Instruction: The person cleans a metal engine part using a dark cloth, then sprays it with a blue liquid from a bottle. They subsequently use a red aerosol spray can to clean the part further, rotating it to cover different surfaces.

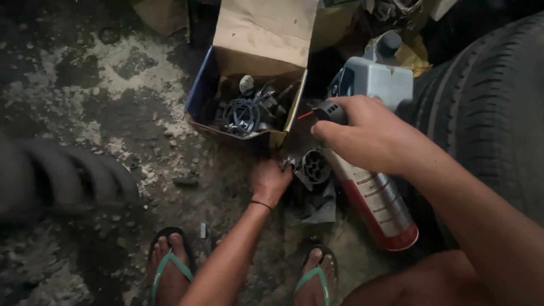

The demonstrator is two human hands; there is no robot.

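Note:
My right hand (368, 139) grips a red and white spray can (379, 207) near its black nozzle (331, 111), which carries a thin red straw pointing left. The can tilts down toward the right. My left hand (269, 180) rests on the floor and holds a small grey metal part with several round holes (313, 167), just below the nozzle. A dark rag (317, 207) lies under that part.
An open cardboard box (255, 68) with wires and small parts stands behind the hands. A grey plastic jug with a black cap (379, 76) stands at the back right. Tyres lie at right (487, 113) and left (62, 181). My feet in green sandals (170, 269) stand on stained concrete.

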